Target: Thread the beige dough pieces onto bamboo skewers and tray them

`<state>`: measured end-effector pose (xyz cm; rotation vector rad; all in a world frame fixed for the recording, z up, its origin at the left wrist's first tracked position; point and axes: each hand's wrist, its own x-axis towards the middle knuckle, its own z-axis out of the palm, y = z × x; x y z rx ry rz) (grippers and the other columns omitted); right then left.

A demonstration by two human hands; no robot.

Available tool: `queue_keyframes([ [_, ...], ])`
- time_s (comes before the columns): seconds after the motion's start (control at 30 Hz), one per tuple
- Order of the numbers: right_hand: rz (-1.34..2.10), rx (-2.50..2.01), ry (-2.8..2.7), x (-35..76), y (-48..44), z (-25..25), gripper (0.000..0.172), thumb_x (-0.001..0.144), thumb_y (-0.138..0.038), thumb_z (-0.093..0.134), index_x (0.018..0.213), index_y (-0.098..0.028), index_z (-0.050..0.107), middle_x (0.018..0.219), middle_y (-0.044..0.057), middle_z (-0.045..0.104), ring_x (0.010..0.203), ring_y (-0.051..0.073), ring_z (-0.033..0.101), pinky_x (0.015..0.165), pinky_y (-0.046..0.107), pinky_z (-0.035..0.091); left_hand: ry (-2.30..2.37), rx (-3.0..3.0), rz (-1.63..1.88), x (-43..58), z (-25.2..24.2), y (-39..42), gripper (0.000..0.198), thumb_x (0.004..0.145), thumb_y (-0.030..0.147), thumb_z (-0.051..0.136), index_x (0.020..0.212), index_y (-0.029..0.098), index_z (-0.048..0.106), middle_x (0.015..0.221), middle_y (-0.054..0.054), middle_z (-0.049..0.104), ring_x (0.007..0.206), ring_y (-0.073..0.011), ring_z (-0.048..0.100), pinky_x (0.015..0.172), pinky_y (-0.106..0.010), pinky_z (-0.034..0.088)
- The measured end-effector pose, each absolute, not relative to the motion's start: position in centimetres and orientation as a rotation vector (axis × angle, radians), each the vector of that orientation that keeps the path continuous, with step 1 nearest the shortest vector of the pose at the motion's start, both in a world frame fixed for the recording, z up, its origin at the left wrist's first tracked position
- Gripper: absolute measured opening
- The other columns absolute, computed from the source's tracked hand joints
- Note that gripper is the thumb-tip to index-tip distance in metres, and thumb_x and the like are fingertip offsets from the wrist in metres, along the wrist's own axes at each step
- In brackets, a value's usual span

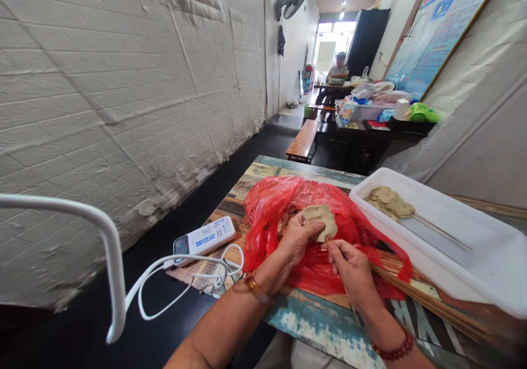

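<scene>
My left hand (295,238) pinches a flat beige piece with a scalloped, flower-like edge (325,222) between thumb and fingers. My right hand (351,267) is closed around a thin wooden skewer (354,311), whose upper end meets the lower edge of that piece; how deep it goes in I cannot tell. Beneath both hands spreads an open red plastic bag (265,207), with more flat pieces partly visible inside. To the right, a white plastic tub (473,223) holds similar beige pieces on skewers (389,203). A bundle of bare wooden skewers (436,298) lies by my right forearm.
A white power bank (209,238) with a looped white cable (164,262) lies at the table's (284,317) left edge. Beyond are a wooden bench (303,138), a cluttered table (354,130) and a seated person (338,70). A wall (164,83) runs along the left.
</scene>
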<state>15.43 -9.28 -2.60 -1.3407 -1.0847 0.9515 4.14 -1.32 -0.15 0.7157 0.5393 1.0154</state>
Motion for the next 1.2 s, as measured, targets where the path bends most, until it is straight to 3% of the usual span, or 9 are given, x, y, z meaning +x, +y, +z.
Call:
queue_keyframes([
  [0.4, 0.95, -1.339, -1.099, 15.5, -9.4, -2.5, 0.035, 0.081, -0.052, 0.058, 0.077, -0.017, 0.064, 0.056, -0.004, 0.049, 0.042, 0.009, 0.041, 0.041, 0.021, 0.033, 0.554, 0.661, 1.015, 3.5, 0.6, -1.1, 0.049, 0.05, 0.028, 0.085, 0.092, 0.011, 0.066, 0.082, -0.007, 0.068, 0.069, -0.015, 0.062, 0.07, -0.027, 0.048],
  [0.87, 0.941, -1.399, -1.153, 15.7, -9.4, -2.5, 0.035, 0.082, -0.052, 0.056, 0.067, -0.02, 0.06, 0.053, -0.004, 0.049, 0.042, 0.011, 0.043, 0.041, 0.024, 0.034, 0.662, 0.746, 1.088, 3.0, 0.5, -0.5, 0.04, 0.049, 0.03, 0.084, 0.081, 0.012, 0.069, 0.073, -0.004, 0.066, 0.062, -0.0114, 0.056, 0.061, -0.022, 0.042],
  [1.2, 0.973, -1.365, -1.193, 15.7, -9.4, -2.5, 0.036, 0.08, -0.05, 0.059, 0.068, -0.017, 0.061, 0.052, -0.004, 0.05, 0.04, 0.009, 0.043, 0.041, 0.021, 0.034, 0.694, 0.799, 1.067, 1.9, 0.6, 0.2, 0.033, 0.058, 0.038, 0.08, 0.073, 0.011, 0.069, 0.063, -0.001, 0.059, 0.054, -0.0076, 0.049, 0.053, -0.021, 0.035],
])
